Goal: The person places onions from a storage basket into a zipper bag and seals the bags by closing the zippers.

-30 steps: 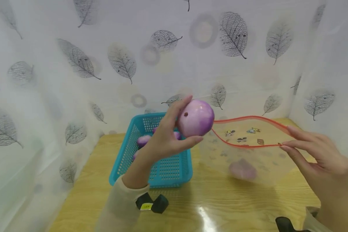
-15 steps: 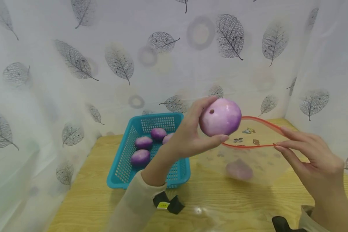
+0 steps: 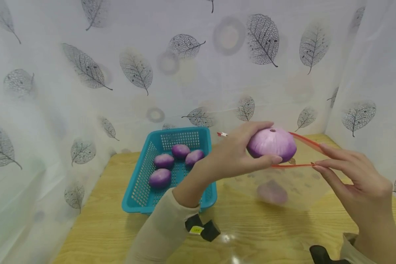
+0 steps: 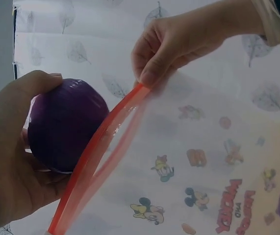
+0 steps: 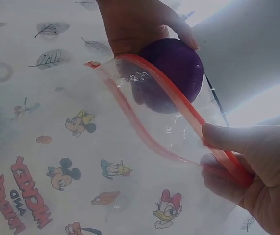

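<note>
My left hand (image 3: 235, 154) grips a round purple onion (image 3: 274, 145), pale at the top with a small brown spot. It holds the onion at the mouth of a clear zip bag (image 4: 179, 147) with a red-orange zip edge and cartoon prints. In the right wrist view the onion (image 5: 179, 73) is partly behind the bag's edge. My right hand (image 3: 358, 178) pinches one end of the zip edge, and the mouth gapes apart. Another purple onion (image 3: 272, 192) shows through the bag, low down.
A turquoise plastic basket (image 3: 128, 203) stands to the left with several purple onions (image 3: 160, 178) inside. Under everything is a wood-grain table (image 3: 95, 227). A white curtain (image 3: 191, 84) printed with leaves hangs behind and at both sides.
My left hand has carried the onion rightward and then lower, from near the basket to the bag's mouth, tilting its spot upward. My right hand keeps its pinch on the bag.
</note>
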`<state>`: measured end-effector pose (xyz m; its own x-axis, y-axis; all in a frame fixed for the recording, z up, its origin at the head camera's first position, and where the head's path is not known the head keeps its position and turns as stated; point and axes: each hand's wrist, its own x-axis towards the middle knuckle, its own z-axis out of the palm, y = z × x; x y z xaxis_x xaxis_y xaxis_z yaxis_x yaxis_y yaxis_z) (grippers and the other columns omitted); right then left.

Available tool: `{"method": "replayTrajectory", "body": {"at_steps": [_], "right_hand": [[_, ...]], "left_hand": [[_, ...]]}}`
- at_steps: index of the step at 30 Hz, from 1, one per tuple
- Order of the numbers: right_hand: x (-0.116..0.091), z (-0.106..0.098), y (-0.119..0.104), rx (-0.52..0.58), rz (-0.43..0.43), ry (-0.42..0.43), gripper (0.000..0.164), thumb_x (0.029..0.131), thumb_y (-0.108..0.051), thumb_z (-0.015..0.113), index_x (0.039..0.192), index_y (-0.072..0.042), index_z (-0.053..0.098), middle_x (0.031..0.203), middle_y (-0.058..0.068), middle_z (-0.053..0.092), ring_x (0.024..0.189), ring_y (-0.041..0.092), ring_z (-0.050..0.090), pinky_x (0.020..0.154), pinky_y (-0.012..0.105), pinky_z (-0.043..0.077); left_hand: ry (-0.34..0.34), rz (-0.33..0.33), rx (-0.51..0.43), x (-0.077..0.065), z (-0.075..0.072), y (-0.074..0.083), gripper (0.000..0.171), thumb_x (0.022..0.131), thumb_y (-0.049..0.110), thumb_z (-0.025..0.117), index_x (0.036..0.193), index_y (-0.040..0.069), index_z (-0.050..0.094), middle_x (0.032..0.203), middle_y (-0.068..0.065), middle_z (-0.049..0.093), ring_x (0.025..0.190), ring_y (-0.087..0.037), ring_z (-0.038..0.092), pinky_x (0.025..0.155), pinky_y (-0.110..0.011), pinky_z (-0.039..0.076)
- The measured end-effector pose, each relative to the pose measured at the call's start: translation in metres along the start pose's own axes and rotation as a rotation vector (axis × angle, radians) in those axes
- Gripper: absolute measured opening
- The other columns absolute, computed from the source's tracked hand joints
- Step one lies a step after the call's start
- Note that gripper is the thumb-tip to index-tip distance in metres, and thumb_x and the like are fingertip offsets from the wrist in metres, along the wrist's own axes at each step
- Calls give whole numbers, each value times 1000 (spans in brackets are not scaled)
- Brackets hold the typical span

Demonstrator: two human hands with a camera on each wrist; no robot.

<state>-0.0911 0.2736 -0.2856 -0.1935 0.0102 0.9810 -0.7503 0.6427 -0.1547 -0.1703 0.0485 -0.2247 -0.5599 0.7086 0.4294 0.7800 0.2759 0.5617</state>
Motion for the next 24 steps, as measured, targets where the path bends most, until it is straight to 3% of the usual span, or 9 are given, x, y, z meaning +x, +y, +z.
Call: {"method": "replayTrajectory", "body": {"at_steps": [5, 9, 14, 24], "right_hand": [[2, 1, -2, 30, -7, 24, 36, 82, -23, 73, 72, 10, 68, 96, 18, 71, 98, 5, 64, 90, 15, 45], [2, 1, -3, 30, -10, 29, 35, 82, -23, 73, 71, 10, 69, 96, 18, 71, 98, 4, 64, 89, 15, 45], [1, 1, -3, 26, -6, 26, 35, 82, -24, 73, 72, 10, 69, 97, 18, 71, 98, 4, 64, 90, 15, 45], [0, 0, -2, 23, -2, 27, 36, 82, -24, 73, 71, 10, 68, 96, 19, 71, 98, 4, 63, 89, 15, 45]], "left_hand": [[-101, -66, 74, 5, 0, 5, 68, 82, 50, 66, 138, 18, 44, 132, 5, 51, 110, -5, 51, 80, -18, 49], [-143, -103, 97, 8, 2, 8, 67, 84, 55, 63, 137, 20, 44, 129, 7, 52, 108, -4, 50, 79, -18, 49], [-192, -124, 209, 10, 6, 12, 66, 84, 60, 58, 140, 27, 43, 131, 6, 50, 104, -5, 53, 79, -20, 50], [-189, -95, 376, 11, 12, 15, 69, 84, 65, 54, 141, 28, 41, 124, 7, 55, 102, -4, 55, 77, -19, 50]]}}
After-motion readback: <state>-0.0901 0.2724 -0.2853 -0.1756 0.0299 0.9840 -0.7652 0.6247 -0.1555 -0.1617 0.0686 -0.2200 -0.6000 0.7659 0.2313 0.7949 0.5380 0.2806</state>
